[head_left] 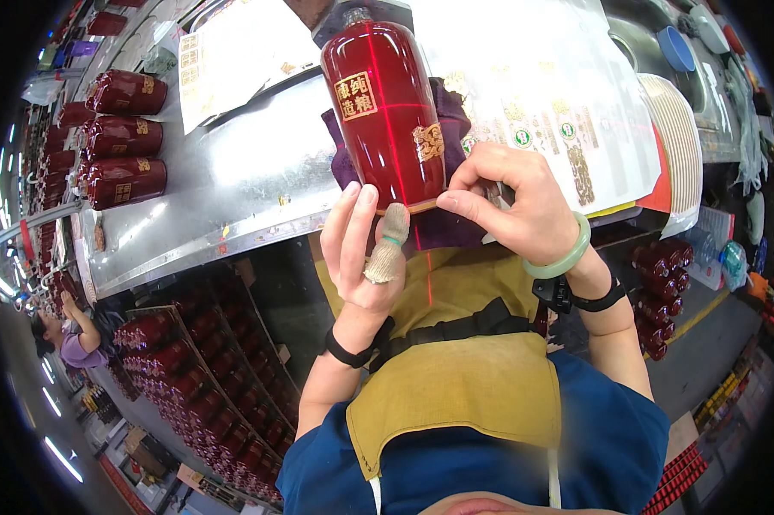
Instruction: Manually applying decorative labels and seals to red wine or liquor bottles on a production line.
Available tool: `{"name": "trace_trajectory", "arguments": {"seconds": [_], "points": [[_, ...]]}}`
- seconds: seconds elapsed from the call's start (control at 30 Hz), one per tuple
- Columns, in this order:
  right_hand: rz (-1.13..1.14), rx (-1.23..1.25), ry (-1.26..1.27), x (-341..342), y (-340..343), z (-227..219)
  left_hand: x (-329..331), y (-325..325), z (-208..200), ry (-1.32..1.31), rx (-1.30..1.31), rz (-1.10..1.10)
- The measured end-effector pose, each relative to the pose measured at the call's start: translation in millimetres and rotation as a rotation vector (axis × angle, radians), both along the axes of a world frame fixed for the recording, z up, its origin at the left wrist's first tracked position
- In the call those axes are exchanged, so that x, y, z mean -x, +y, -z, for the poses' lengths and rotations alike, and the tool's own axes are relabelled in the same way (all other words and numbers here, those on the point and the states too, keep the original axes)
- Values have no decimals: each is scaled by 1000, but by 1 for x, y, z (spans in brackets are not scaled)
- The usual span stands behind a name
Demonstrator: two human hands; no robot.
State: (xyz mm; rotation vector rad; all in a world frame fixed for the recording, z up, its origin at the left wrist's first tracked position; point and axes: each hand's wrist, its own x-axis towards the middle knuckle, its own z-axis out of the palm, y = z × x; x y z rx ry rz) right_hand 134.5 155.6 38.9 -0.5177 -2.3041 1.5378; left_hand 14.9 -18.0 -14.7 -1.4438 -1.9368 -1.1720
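Note:
A glossy dark red bottle [385, 112] with gold decals lies on a dark purple cloth [456, 225], its neck pointing away from me. Bright red light lines cross it. Along its near base edge runs a thin gold strip [422, 207]. My left hand [365, 249] rests at the base's left side, fingers stretched out. Its thumb wears a knitted cover [385, 249] with a green band and presses at the strip. At the strip's right end, my right hand [511, 202] pinches with thumb and forefinger. A pale green bangle [567, 249] circles that wrist.
White decal sheets [567, 77] with gold and green prints lie right of the bottle. Another sheet [232, 69] lies left on the metal bench [250, 163]. Several red bottles [125, 137] line the left edge. Racks of bottles [198, 378] stand below, near another person [76, 343].

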Motion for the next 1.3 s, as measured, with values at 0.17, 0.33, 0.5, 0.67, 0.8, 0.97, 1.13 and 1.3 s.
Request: {"name": "trace_trajectory", "arguments": {"seconds": [0.17, 0.33, 0.5, 0.67, 0.8, 0.97, 1.13, 1.3], "points": [[-1, -11, -10, 0, 0, 1, -3, 4, -2, 95, 13, -71], [7, -6, -10, 1, 0, 0, -6, 7, -8, 85, 56, -69], [4, -24, -17, 1, -1, 2, 0, 11, -11, 82, 46, 50], [119, -15, -28, -1, 3, 5, 3, 8, -5, 24, -2, 8], [236, 151, -79, -1, -5, 2, 0, 6, 6, -116, -84, -43], [162, 203, 29, 6, -24, 5, -3, 2, 12, -178, -60, -63], [168, 344, -52, 4, -21, 10, -5, 6, 16, -161, -56, 10], [143, 382, -24, 3, -20, 11, -7, 9, 16, -200, -137, -51]]}}
